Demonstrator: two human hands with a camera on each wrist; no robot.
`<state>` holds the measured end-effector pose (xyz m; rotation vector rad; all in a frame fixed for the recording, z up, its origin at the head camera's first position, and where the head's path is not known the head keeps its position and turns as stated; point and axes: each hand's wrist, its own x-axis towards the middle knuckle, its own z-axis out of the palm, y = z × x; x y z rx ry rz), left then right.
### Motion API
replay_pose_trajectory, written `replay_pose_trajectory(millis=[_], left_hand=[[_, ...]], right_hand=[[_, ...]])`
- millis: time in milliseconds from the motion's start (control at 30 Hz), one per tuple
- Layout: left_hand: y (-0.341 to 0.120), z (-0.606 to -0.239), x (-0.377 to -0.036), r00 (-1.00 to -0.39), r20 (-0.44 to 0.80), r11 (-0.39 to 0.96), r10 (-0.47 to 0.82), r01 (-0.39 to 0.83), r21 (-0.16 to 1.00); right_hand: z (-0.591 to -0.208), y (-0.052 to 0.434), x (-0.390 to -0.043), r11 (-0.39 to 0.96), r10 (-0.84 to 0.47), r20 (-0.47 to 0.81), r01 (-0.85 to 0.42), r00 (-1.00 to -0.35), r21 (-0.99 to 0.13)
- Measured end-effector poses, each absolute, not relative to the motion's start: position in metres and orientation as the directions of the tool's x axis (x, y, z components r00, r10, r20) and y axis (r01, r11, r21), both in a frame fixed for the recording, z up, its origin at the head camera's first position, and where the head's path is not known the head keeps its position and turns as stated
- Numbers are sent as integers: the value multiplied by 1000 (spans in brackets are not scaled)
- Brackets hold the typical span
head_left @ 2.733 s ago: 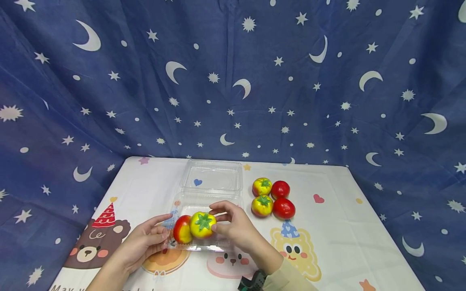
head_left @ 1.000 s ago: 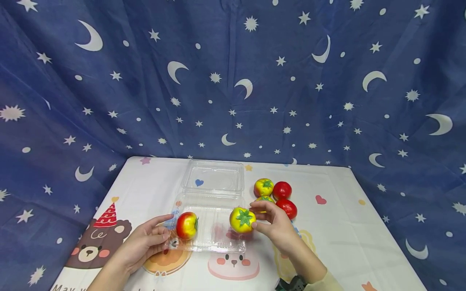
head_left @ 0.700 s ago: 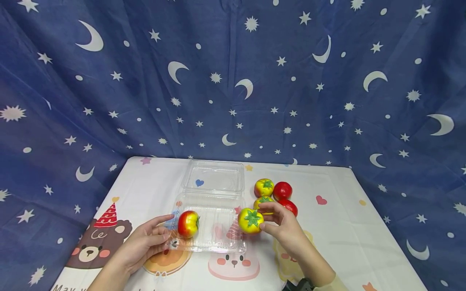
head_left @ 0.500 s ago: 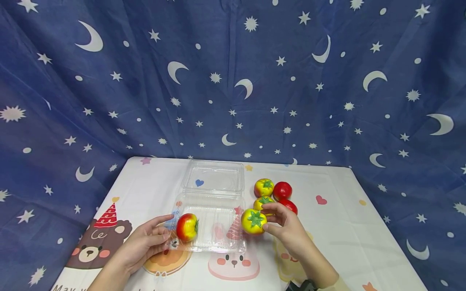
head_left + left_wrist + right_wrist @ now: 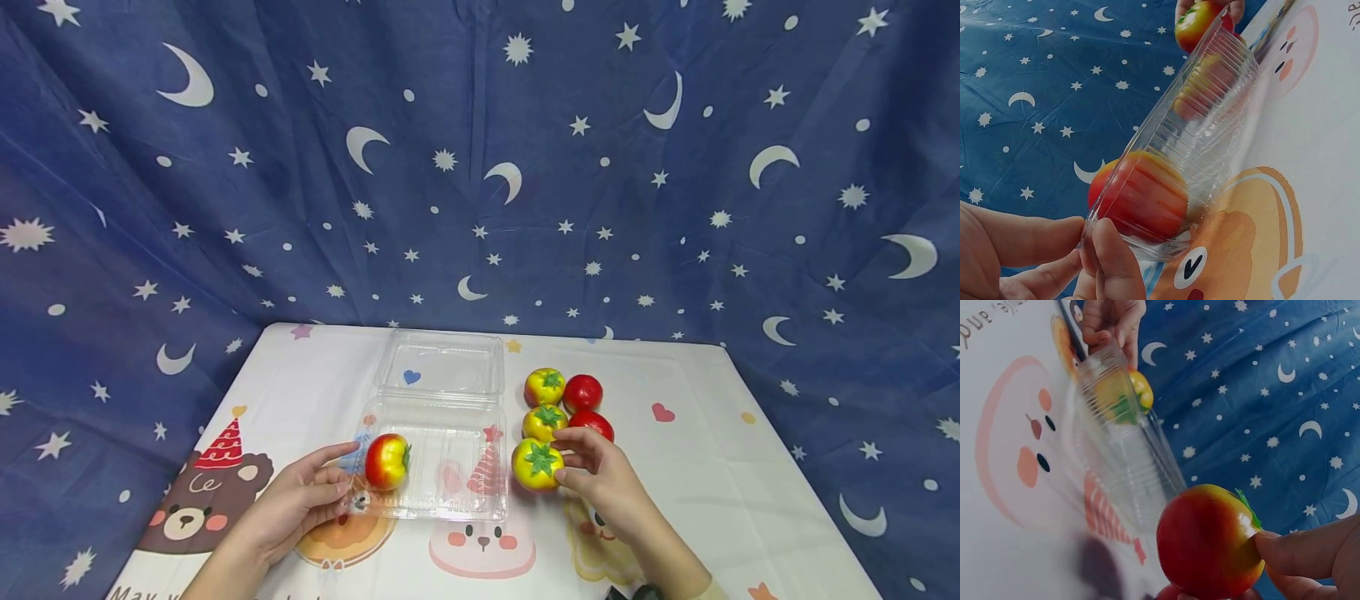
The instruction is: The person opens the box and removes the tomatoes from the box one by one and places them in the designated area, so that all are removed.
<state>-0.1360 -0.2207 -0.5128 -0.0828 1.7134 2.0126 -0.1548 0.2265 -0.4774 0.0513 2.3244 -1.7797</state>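
Note:
My left hand (image 5: 309, 493) pinches the left rim of a hinged clear plastic container (image 5: 446, 471); in the left wrist view, its thumb and fingers close on that edge. Inside, on the left, lies a red-and-yellow toy fruit (image 5: 386, 462) on its side, green leaf pointing right. My right hand (image 5: 603, 477) holds a second toy fruit (image 5: 537, 465), leaf up, just right of the container. The right wrist view shows thumb and fingers on either side of that fruit (image 5: 1207, 544), its underside red. The container's lid (image 5: 441, 367) lies folded back, away from me.
Behind my right hand sit two yellow toy fruits with green leaves, a far one (image 5: 543, 387) and a near one (image 5: 544, 422). Beside them are two red round ones, the far one (image 5: 582, 392) and the near one (image 5: 591, 427). A cartoon-printed white tablecloth (image 5: 675, 475) lies underneath.
My right hand has carried its fruit from over the container rightward, to beside the other fruits. The fruit left in the container rocks slightly. My left hand stays on the rim.

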Motion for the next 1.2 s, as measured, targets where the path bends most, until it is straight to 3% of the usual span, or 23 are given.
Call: replay_pose_trajectory(millis=[700, 1200], left_hand=[[-222, -516, -138, -883, -333, -108, 331, -386, 916], [-222, -514, -137, -883, -337, -100, 328, -387, 917]], right_hand=[[-495, 232, -156, 414, 6, -226, 208, -974, -886], [-507, 235, -157, 395, 12, -237, 222, -971, -891]])
